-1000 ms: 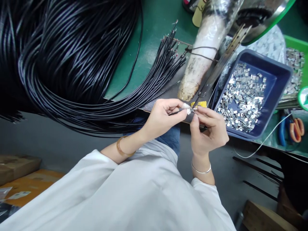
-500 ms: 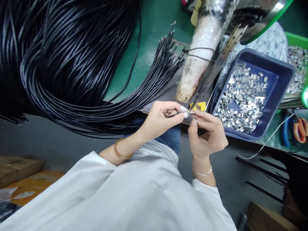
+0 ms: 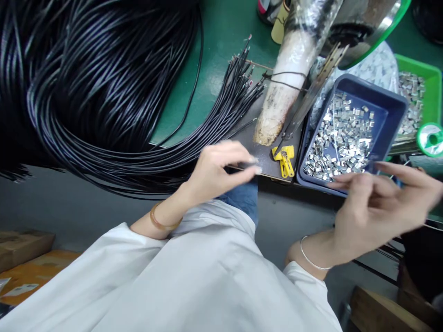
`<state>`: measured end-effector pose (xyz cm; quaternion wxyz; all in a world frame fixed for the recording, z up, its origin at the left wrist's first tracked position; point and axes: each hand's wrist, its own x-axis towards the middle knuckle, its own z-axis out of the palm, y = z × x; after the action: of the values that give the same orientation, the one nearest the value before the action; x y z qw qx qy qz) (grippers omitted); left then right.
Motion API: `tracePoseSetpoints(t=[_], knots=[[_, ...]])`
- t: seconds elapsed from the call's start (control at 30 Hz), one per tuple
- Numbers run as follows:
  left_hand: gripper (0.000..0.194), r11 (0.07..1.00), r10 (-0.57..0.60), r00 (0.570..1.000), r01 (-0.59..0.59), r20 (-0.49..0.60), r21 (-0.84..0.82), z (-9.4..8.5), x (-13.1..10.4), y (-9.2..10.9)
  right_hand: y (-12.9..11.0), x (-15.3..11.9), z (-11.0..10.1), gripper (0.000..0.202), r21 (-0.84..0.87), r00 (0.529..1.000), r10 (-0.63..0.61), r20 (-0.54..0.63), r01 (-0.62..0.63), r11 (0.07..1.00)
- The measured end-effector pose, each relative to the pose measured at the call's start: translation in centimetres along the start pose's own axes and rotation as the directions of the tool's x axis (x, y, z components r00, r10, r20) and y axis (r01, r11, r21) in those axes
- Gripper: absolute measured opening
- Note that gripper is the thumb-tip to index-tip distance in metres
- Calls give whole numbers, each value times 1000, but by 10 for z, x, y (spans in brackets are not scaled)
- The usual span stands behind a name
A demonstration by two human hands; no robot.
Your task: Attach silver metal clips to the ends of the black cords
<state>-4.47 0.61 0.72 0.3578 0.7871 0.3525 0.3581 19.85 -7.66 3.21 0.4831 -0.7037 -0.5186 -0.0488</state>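
Note:
My left hand (image 3: pixel 218 168) is over the bench's front edge, thumb and forefinger closed around the end of a black cable (image 3: pixel 242 165). The fingertips are slightly blurred, and something whitish shows on them. My right hand (image 3: pixel 384 203), smeared by motion, is at the front right corner of a blue bin (image 3: pixel 398 99) of small silvery metal pieces (image 3: pixel 346 133). Its forefinger stretches to the right while the thumb lies near the other fingers. A thin pale wire (image 3: pixel 334 117) crosses the bin towards that hand; whether the fingers grip it is unclear.
A large bundle of black cables (image 3: pixel 114 69) covers the left of the green bench. A white wrapped tube (image 3: pixel 282 92) slants down at centre, above a yellow clip-like piece (image 3: pixel 286 161). Behind the blue bin is a green bin (image 3: pixel 431 87) with more metal pieces.
My right hand has left my left hand and swung right to the blue bin. My left hand has shifted slightly left. The yellow piece is now more fully uncovered.

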Motion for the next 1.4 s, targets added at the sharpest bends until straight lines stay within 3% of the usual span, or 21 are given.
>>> tracePoseSetpoints(t=[0.03, 0.1, 0.17, 0.23, 0.37, 0.47, 0.53, 0.6, 0.67, 0.73, 0.77, 0.8, 0.83, 0.87, 0.9, 0.97, 1.03, 1.1, 1.3, 1.4], knots=[[16, 988, 8, 991, 12, -131, 151, -2, 5, -4, 5, 5, 2, 14, -19, 1000, -6, 22, 6, 1000], [19, 911, -7, 977, 94, -213, 402, -6, 17, -11, 20, 16, 6, 9, -163, 998, -43, 51, 51, 985], [23, 828, -50, 979, 150, -196, 540, -8, 27, -17, 38, 28, 8, 6, -315, 990, -98, 104, 126, 941], [23, 786, -78, 981, 170, -177, 595, -7, 31, -21, 52, 38, 9, 2, -319, 976, -122, 180, 176, 931], [25, 790, -65, 989, 131, -131, 599, -7, 17, -23, 65, 52, 12, 3, -306, 933, -155, 323, 258, 916], [22, 851, 22, 993, 43, -117, 523, -8, -3, -26, 64, 56, 14, 6, -397, 916, -159, 369, 310, 864], [22, 920, 49, 976, 39, -212, 390, -10, -12, -28, 62, 58, 16, 7, -467, 915, -152, 373, 327, 822], [21, 975, 16, 931, 66, -365, 211, -9, -17, -29, 63, 59, 19, 8, -506, 926, -135, 352, 309, 805], [18, 997, -62, 860, 80, -507, 14, -8, -17, -25, 65, 60, 21, 10, -533, 947, -105, 303, 260, 805], [15, 974, -186, 817, 81, -546, -211, -8, -15, -14, 63, 56, 21, 14, -531, 975, -75, 212, 179, 829], [15, 934, -265, 830, 94, -492, -344, -8, -14, -7, 58, 53, 21, 15, -495, 986, -71, 152, 138, 858], [17, 866, -323, 879, 124, -352, -484, -7, -14, 1, 50, 48, 21, 16, -423, 994, -67, 82, 96, 901], [19, 762, -336, 933, 188, -130, -619, -7, -13, 9, 40, 41, 21, 13, -309, 996, -86, 19, 87, 947], [21, 640, -309, 945, 289, 105, -712, -5, -13, 15, 27, 33, 21, 12, -155, 996, -93, -8, 90, 984], [23, 525, -272, 921, 384, 278, -760, -3, -12, 20, 13, 24, 21, 15, 11, 998, -70, 6, 70, 997], [26, 357, -228, 866, 499, 444, -790, 5, -11, 24, -15, 5, 24, 16, 208, 998, -61, -10, 62, 976], [25, 296, -277, 853, 514, 443, -805, 16, -10, 22, -36, -12, 29, 9, 226, 995, -97, -2, 95, 969], [20, 323, -332, 858, 494, 393, -807, 25, -8, 18, -46, -24, 35, 7, 240, 990, -124, 70, 104, 965], [13, 537, -333, 920, 366, 207, -760, 37, -2, 13, -34, -37, 51, 3, 411, 943, -31, 331, -114, 905], [11, 631, -314, 940, 311, 132, -710, 39, -1, 16, -29, -37, 52, 3, 413, 935, -13, 356, -145, 899]])
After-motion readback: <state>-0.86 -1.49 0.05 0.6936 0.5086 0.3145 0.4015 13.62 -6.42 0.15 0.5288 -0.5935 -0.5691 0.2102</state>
